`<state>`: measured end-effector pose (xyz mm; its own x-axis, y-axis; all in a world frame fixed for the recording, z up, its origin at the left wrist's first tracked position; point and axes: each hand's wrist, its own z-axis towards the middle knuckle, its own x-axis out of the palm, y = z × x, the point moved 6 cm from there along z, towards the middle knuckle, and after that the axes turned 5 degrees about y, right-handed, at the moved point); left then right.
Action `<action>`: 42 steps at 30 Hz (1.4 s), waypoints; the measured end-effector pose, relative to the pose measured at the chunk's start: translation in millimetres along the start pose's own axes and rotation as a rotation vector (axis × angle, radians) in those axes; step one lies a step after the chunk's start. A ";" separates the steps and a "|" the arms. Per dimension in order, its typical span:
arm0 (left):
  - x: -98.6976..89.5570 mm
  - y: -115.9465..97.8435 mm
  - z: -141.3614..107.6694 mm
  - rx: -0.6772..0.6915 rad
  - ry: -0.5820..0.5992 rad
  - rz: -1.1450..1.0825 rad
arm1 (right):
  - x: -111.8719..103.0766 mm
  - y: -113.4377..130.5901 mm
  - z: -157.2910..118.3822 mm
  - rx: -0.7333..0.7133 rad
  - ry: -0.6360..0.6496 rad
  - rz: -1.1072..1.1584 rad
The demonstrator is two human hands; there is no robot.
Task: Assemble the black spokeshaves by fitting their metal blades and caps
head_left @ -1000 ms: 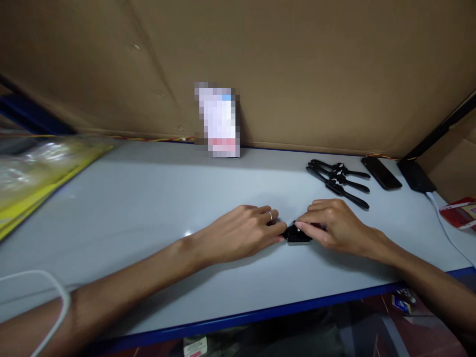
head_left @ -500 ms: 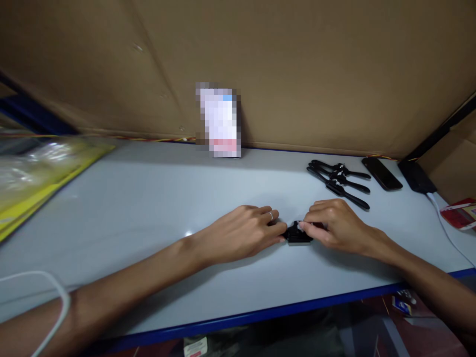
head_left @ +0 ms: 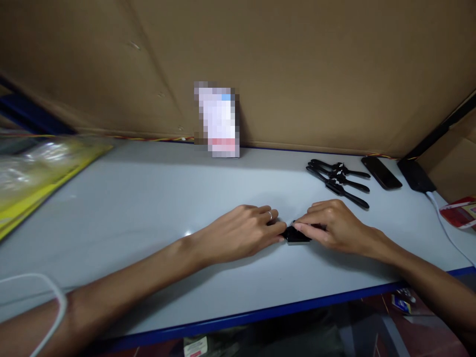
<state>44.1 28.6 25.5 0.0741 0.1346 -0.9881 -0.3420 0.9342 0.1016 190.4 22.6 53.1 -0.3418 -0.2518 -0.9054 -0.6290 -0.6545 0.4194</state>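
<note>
A small black tool [head_left: 298, 235] with a flat block-like head and a pale front edge lies on the table between my hands. On its left end, the curled fingers of my left hand [head_left: 256, 228] hold it; a ring shows on that hand. My right hand [head_left: 325, 225] is closed in a pinch, thumb and forefinger on top of the block. Whatever small part sits under those fingertips is hidden. Behind my right hand lie several black long-handled tools [head_left: 340, 183] with light bits near their middles, grouped together.
At the back right are a dark phone [head_left: 382, 173] and a black box [head_left: 415, 176] with a white cable. A red packet [head_left: 459, 213] lies at the right edge. Clear plastic on a yellow sheet [head_left: 52, 171] covers the far left. Cardboard [head_left: 290, 74] walls the back; a blurred-out upright object [head_left: 220, 121] leans there.
My right thumb and forefinger have shifted slightly left across the top of the black block, covering the shiny bit seen earlier. My left hand keeps its hold.
</note>
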 end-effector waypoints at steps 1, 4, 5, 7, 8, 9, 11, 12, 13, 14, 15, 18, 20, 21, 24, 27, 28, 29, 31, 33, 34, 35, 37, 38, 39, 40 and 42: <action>0.4 0.0 0.0 -0.002 0.004 0.004 | -1.9 -1.4 0.2 0.017 -0.019 -0.038; 2.0 0.6 0.1 -0.013 0.023 0.008 | -12.6 -5.6 -1.0 0.073 -0.038 -0.152; 2.5 0.8 0.2 -0.017 0.028 0.004 | -16.5 -6.9 -2.3 0.086 -0.017 -0.163; 3.1 1.2 0.2 -0.022 0.035 -0.010 | -21.7 -10.0 -6.3 0.101 0.072 -0.142; 3.2 1.4 0.3 -0.023 0.036 -0.018 | -22.3 -11.5 -8.8 0.101 0.131 -0.137; 3.1 1.4 0.3 -0.025 0.036 -0.024 | -21.7 -12.6 -11.3 0.092 0.189 -0.137; 2.5 1.9 0.4 -0.035 0.038 -0.033 | -18.5 -14.9 -15.3 0.076 0.268 -0.136; 2.0 2.4 0.5 -0.045 0.041 -0.040 | -16.4 -16.0 -16.2 0.070 0.290 -0.132; 1.7 3.0 0.6 -0.057 0.047 -0.048 | -14.3 -17.0 -16.4 0.070 0.301 -0.126; 1.7 3.4 0.6 -0.068 0.058 -0.057 | -12.3 -17.6 -16.0 0.071 0.310 -0.119; 1.8 3.8 0.7 -0.077 0.070 -0.064 | -10.4 -18.1 -15.3 0.073 0.320 -0.114; 2.1 3.4 0.7 -0.080 0.097 -0.061 | -7.6 -17.8 -13.0 0.073 0.336 -0.111; 2.3 3.4 0.6 -0.076 0.097 -0.058 | -7.3 -17.6 -12.3 0.072 0.338 -0.110; 2.4 3.5 0.4 -0.074 0.094 -0.061 | -7.5 -17.7 -12.3 0.072 0.335 -0.108; 2.8 3.9 0.0 -0.066 0.081 -0.067 | -7.6 -18.0 -12.5 0.071 0.331 -0.097; 3.1 3.9 -0.4 -0.059 0.075 -0.059 | -7.5 -17.3 -12.5 0.061 0.336 -0.085; 2.9 3.8 -0.5 -0.056 0.069 -0.056 | -7.5 -17.0 -12.4 0.059 0.338 -0.082; 2.6 3.6 -0.5 -0.054 0.061 -0.054 | -7.5 -16.9 -12.4 0.057 0.339 -0.081; 2.3 3.1 -0.3 -0.048 0.047 -0.051 | -7.8 -16.9 -12.5 0.057 0.336 -0.084; 2.6 2.9 0.1 -0.046 0.045 -0.048 | -7.9 -17.1 -12.9 0.057 0.334 -0.087; 2.9 2.9 0.4 -0.046 0.049 -0.047 | -8.0 -17.2 -13.1 0.057 0.332 -0.087; 3.2 3.0 0.6 -0.048 0.054 -0.045 | -8.0 -17.1 -13.3 0.055 0.332 -0.087; 3.2 3.3 0.9 -0.051 0.061 -0.040 | -8.3 -16.8 -13.5 0.053 0.329 -0.086; 3.0 3.3 0.9 -0.051 0.064 -0.039 | -8.5 -16.7 -13.5 0.053 0.328 -0.085; 2.9 3.3 0.8 -0.050 0.068 -0.040 | -8.6 -16.5 -13.4 0.053 0.329 -0.084; 2.9 3.3 0.7 -0.050 0.071 -0.042 | -8.8 -16.3 -13.3 0.053 0.329 -0.083; 2.9 3.3 0.3 -0.050 0.076 -0.046 | -9.0 -16.0 -13.2 0.053 0.329 -0.082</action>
<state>43.5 32.2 22.9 0.0200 0.0650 -0.9977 -0.3869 0.9207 0.0522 212.7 26.0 53.7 -0.0506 -0.4224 -0.9050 -0.6832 -0.6463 0.3398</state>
